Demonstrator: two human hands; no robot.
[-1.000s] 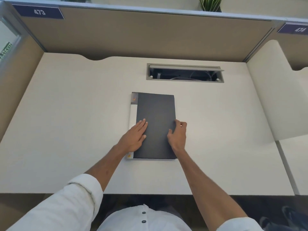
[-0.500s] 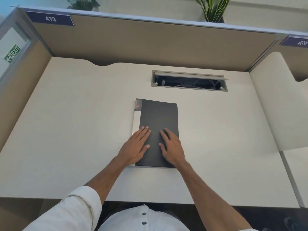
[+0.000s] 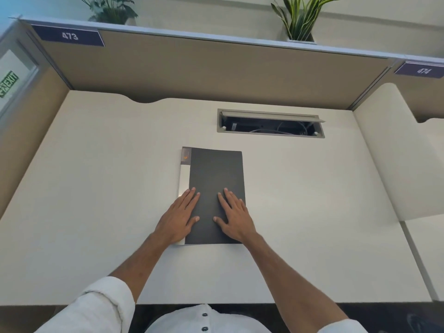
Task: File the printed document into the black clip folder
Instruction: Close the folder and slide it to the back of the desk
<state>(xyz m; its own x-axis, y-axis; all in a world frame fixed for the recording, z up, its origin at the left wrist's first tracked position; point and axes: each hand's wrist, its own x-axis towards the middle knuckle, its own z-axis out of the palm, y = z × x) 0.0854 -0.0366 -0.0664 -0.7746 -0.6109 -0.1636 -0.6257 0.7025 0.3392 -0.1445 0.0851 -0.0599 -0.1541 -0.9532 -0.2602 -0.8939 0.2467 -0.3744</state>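
1. I am resting both hands flat, fingers spread, on the closed black clip folder [image 3: 216, 195] at table [image 3: 96, 188] centre: left hand [image 3: 179, 218] at 7 o'clock, right hand [image 3: 234, 217] at 5, probably pressing it shut.
2. The cable hatch [image 3: 270, 124] is sitting at 1 o'clock, well apart; nothing is blocking me.

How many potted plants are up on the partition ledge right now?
2. One plant sits at the far left above the 473 sign; the other plant sits farther right. More could lie outside the frame.
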